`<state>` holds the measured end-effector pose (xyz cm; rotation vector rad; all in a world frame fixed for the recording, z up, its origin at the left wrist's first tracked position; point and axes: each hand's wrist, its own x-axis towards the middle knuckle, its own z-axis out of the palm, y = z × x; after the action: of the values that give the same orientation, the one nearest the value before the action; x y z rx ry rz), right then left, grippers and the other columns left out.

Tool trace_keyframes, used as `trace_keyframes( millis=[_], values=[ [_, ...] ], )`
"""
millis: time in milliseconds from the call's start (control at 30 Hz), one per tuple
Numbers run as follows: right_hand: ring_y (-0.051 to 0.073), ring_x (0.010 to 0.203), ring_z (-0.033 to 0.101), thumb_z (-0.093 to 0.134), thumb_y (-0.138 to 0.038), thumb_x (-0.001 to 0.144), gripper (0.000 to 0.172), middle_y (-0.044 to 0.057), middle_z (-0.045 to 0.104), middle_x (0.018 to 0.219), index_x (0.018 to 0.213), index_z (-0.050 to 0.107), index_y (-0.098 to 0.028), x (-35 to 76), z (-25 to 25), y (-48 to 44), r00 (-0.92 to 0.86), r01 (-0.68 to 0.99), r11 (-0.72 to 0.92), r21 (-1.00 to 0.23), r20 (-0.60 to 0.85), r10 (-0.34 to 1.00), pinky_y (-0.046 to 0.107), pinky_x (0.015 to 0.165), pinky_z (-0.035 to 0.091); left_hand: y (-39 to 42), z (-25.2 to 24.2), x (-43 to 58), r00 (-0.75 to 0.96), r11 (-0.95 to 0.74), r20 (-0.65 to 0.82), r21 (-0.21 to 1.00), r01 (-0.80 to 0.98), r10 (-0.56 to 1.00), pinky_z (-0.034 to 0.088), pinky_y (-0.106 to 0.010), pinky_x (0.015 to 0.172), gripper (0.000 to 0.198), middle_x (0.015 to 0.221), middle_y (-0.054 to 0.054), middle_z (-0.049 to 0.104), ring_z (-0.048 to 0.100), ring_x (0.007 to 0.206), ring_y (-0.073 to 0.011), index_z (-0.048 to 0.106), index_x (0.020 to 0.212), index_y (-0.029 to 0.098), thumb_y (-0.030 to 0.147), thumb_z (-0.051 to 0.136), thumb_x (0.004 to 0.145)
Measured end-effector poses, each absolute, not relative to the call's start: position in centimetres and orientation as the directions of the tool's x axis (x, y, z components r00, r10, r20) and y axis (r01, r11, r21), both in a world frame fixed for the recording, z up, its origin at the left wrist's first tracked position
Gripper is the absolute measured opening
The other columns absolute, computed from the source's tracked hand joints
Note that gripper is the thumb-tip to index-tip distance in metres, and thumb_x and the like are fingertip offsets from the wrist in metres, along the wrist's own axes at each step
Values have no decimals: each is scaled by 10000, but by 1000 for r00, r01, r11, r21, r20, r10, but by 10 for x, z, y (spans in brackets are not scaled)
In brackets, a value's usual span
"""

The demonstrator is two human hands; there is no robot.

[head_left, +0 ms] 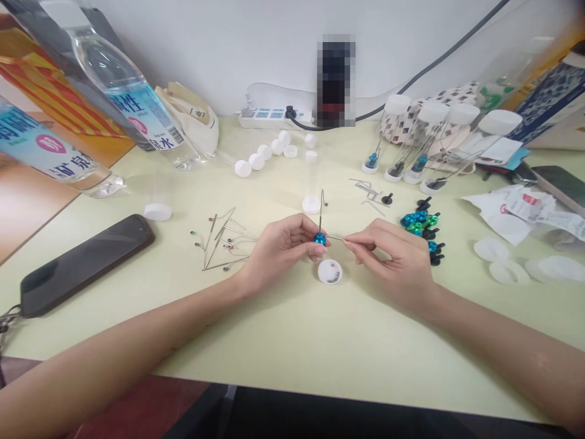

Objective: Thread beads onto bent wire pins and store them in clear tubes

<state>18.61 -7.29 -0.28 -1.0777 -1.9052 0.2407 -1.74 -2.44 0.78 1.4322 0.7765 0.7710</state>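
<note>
My left hand (278,247) pinches a small shiny blue bead (320,239) above the pale green table (292,341); a thin bent metal wire (322,207) rises from the bead. My right hand (393,256) pinches a fine metal pin (336,238) whose tip points at the bead from the right. Just below the hands lies a white cap (329,272) with tiny dark parts in it. Left of my left hand lies a heap of metal pins with coloured heads (222,244). A cluster of blue, green and black beads (423,228) lies right of my right hand.
A black phone (86,262) lies at the left. Water bottles (123,85) lie at the back left. Clear tubes with white caps (411,140) lean at the back right, a power strip (269,116) sits by the wall, loose white caps (269,149) and paper wrappers (516,210) are scattered.
</note>
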Motion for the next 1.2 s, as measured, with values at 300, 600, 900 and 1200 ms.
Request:
trace_keyframes(
  millis=[300, 600, 900, 1200],
  values=[
    [107, 569, 521, 583, -101, 854, 104, 24, 569, 666, 874, 671, -151, 186, -5, -73, -244, 596, 635, -492, 643, 727, 241, 491, 385, -27, 9, -17, 539, 18, -19, 1000, 7, 842, 525, -246, 647, 124, 804, -24, 651, 611, 644, -94, 564, 781, 141, 163, 685, 771],
    [90, 557, 508, 577, -100, 859, 108, 23, 581, 667, 861, 671, -153, 184, -4, -72, -262, 619, 651, -440, 665, 699, 221, 470, 368, -27, 7, -16, 532, 16, -19, 1000, 12, 846, 532, -247, 643, 146, 798, -19, 644, 613, 655, -102, 570, 792, 144, 187, 705, 756],
    [81, 516, 452, 570, -107, 864, 128, 10, 559, 645, 868, 687, -159, 186, -5, -73, -286, 634, 663, -398, 676, 679, 223, 458, 338, -25, 5, -18, 510, -26, 8, 999, 28, 860, 535, -248, 686, 123, 817, -23, 671, 616, 683, -103, 626, 766, 141, 190, 732, 728],
    [95, 508, 478, 549, -204, 890, 163, -3, 550, 588, 851, 703, -170, 185, 2, -75, -274, 539, 542, -645, 475, 836, 232, 474, 366, -28, 7, -18, 503, -189, 113, 977, 103, 857, 542, -319, 755, 136, 823, -48, 696, 643, 807, -177, 622, 702, 156, 233, 730, 733]
  ],
)
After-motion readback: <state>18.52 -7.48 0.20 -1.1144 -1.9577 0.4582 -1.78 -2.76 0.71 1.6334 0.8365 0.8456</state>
